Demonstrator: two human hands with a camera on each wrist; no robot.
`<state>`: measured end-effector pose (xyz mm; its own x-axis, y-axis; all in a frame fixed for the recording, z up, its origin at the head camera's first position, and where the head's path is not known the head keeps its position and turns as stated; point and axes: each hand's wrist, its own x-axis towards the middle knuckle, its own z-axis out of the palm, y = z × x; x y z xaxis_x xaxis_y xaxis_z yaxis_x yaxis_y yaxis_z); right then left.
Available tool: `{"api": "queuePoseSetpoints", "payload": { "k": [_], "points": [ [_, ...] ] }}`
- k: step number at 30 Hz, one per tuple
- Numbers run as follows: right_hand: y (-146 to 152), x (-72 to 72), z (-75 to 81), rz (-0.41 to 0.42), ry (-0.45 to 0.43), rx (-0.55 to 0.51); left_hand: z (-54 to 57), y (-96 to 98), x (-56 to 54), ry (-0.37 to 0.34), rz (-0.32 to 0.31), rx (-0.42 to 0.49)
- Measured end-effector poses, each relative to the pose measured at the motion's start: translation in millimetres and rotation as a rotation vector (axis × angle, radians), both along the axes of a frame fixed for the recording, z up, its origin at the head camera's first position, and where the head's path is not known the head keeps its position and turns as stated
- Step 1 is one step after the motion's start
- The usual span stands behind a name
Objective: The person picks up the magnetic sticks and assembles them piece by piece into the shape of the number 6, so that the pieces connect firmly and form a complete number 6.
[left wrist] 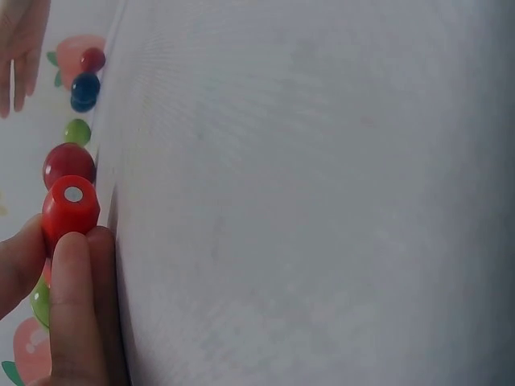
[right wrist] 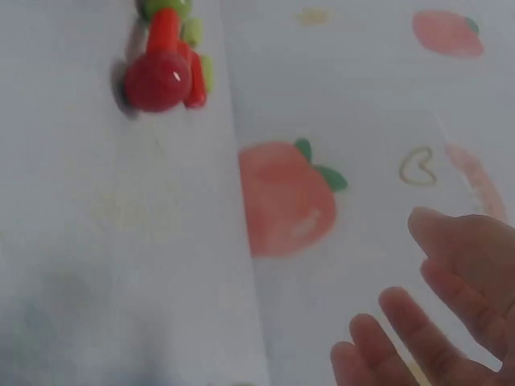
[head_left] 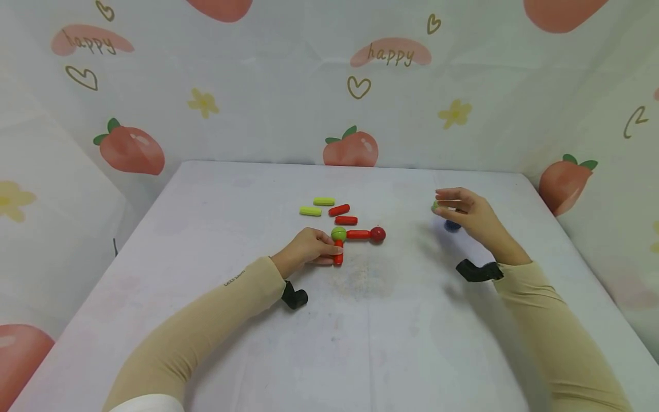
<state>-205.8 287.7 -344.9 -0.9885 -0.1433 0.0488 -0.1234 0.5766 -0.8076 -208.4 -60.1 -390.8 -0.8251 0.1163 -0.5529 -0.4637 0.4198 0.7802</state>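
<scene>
My left hand point(head_left: 312, 247) pinches a red magnetic rod point(head_left: 338, 260) between thumb and fingers, low at the table. Its near end shows a round silvery magnet point(left wrist: 73, 195) in the left wrist view. The rod's far end meets a green ball point(head_left: 338, 233). From that ball a second red rod point(head_left: 358, 234) runs right to a red ball point(head_left: 378, 235), making a corner shape. My right hand point(head_left: 471, 214) is over the table's right side, fingers apart and holding nothing in the right wrist view. Beside it are a dark blue ball point(head_left: 452, 226) and a partly hidden green ball point(head_left: 435, 205).
Behind the joined pieces lie two loose red rods point(head_left: 346, 220) and two yellow-green rods point(head_left: 324, 201). The left wrist view also has blue balls point(left wrist: 85, 90) and a small red ball point(left wrist: 92, 59) farther right. A printed cloth point(head_left: 288, 103) hangs behind the white table point(head_left: 288, 355).
</scene>
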Motion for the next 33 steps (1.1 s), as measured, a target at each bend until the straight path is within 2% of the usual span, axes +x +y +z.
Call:
{"api": "queuePoseSetpoints", "payload": {
  "k": [8, 15, 22, 27, 33],
  "points": [
    [36, 8.0, -1.6, -0.116, 0.088, -0.014, 1.6, -1.3, 2.2, 0.007, -0.013, 0.005],
    [60, 12.0, -11.4, -0.196, 0.099, -0.008, 2.2, -1.4, 2.8, 0.012, -0.017, 0.013],
    [73, 12.0, -20.8, -0.219, -0.031, 0.115, 1.6, -0.9, 1.9, 0.010, -0.016, 0.012],
    [81, 9.6, -31.1, -0.188, -0.087, 0.085, 1.2, -0.7, 1.5, 0.011, -0.012, 0.014],
    [87, 8.8, -39.6, -0.157, -0.107, 0.083, 0.6, -0.2, 1.2, 0.013, -0.018, 0.011]
  ]
}}
